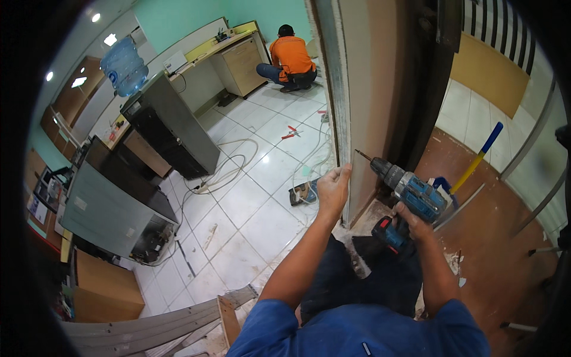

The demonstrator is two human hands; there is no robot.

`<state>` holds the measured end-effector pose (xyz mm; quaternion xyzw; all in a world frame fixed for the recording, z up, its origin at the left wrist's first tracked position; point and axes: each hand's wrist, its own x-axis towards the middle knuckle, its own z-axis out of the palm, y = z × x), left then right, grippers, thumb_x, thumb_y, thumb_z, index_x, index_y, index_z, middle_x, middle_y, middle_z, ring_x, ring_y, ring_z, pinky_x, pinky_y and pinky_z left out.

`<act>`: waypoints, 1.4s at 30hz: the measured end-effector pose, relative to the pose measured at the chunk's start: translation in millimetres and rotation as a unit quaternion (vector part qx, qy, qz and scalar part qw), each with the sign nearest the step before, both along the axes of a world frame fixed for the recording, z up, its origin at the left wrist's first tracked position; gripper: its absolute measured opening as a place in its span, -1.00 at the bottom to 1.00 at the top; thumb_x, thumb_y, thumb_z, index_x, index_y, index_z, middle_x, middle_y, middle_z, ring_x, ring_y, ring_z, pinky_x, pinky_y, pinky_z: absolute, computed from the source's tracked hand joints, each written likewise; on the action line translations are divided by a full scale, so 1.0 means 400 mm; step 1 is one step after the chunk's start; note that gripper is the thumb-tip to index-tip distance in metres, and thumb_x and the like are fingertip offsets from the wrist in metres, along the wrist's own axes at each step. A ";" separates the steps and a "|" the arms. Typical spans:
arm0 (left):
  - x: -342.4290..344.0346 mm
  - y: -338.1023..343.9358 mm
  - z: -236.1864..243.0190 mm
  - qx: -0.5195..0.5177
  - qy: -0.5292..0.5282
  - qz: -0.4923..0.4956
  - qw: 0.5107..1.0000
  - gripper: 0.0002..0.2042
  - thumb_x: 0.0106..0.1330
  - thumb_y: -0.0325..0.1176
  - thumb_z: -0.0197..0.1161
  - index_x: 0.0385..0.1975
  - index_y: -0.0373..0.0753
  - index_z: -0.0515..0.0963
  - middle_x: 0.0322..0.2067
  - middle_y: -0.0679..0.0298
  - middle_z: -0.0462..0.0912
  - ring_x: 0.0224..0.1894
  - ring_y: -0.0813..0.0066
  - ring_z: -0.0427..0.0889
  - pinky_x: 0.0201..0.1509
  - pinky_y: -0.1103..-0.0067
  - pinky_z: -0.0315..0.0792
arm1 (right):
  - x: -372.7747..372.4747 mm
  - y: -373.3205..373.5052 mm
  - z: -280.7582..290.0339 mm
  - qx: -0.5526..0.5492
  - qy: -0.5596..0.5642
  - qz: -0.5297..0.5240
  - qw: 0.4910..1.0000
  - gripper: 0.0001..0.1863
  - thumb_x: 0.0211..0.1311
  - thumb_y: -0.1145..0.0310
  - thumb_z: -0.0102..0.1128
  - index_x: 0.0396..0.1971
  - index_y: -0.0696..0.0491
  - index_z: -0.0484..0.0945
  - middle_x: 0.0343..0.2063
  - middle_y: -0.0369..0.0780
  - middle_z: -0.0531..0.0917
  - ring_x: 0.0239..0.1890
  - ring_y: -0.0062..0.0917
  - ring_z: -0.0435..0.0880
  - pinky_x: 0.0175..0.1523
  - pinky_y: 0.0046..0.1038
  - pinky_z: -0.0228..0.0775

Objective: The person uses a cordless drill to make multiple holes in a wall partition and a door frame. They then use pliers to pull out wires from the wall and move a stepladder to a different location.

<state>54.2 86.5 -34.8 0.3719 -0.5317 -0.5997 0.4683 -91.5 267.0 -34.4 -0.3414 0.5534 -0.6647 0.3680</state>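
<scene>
My right hand [413, 221] is wrapped round the grip of the blue cordless drill [416, 193]. Drill sits right of the upright panel [372, 89], over my lap, nose up and left, battery pack [389, 234] underneath. Left hand [334, 187] is narrow, fingertips bunched at the panel's lower edge; can't tell if there's a screw in the pinch.

Main risk: the bit [363, 155] sits just above and right of those fingertips, apparently clear of the panel. If it spins there and skates off the surface, I'd expect it to catch the left fingers. One-handed hold, so a snag could also twist the drill in my grip.

Further out: second blue power tool [304, 193] on the tiled floor [238, 220], just beyond the left hand, with a pale cord [312, 157] near it. Foot on that cord could drag the tool or trip someone. Red-handled pliers [291, 132] lie further off, also a slip hazard. Yellow-and-blue handle [476, 157] stands right of the drill; a wide right-arm swing could knock it. Co-worker in orange [292, 56] crouches by the far worktop [235, 40], well apart.
</scene>
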 end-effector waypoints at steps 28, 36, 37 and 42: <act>0.035 -0.165 0.086 -0.245 -0.271 -0.033 0.930 -0.38 0.35 0.06 0.28 0.02 -0.53 0.58 -0.77 0.32 0.37 -0.63 0.63 0.29 -0.48 0.53 0.29 | -0.016 -0.009 0.002 0.004 -0.022 -0.002 1.000 -0.75 0.29 0.20 0.36 -0.29 0.08 0.57 -0.56 -0.27 0.60 -0.57 -0.54 0.61 -0.42 -0.47 0.49; 0.026 -0.160 0.087 -0.256 -0.269 -0.012 0.928 -0.43 0.36 0.06 0.27 0.02 -0.42 0.62 -0.79 0.26 0.35 -0.64 0.62 0.28 -0.49 0.50 0.29 | -0.031 -0.018 -0.019 0.019 0.010 0.002 1.000 -0.73 0.25 0.22 0.40 -0.28 0.06 0.54 -0.58 -0.32 0.53 -0.57 -0.59 0.55 -0.44 -0.50 0.47; 0.025 -0.159 0.086 -0.261 -0.273 -0.009 0.926 -0.44 0.35 0.07 0.28 0.02 -0.40 0.63 -0.79 0.26 0.35 -0.64 0.61 0.28 -0.49 0.50 0.29 | -0.031 -0.018 -0.020 0.017 0.010 0.005 1.000 -0.73 0.25 0.22 0.41 -0.27 0.06 0.53 -0.58 -0.32 0.53 -0.56 -0.59 0.56 -0.44 -0.50 0.47; 0.023 -0.165 0.081 -0.267 -0.268 -0.002 0.926 -0.43 0.34 0.09 0.28 0.02 -0.38 0.64 -0.78 0.24 0.37 -0.64 0.60 0.30 -0.47 0.49 0.31 | -0.024 -0.015 -0.019 0.020 0.008 0.006 1.000 -0.73 0.27 0.21 0.40 -0.25 0.06 0.53 -0.57 -0.32 0.52 -0.56 -0.59 0.55 -0.43 -0.51 0.47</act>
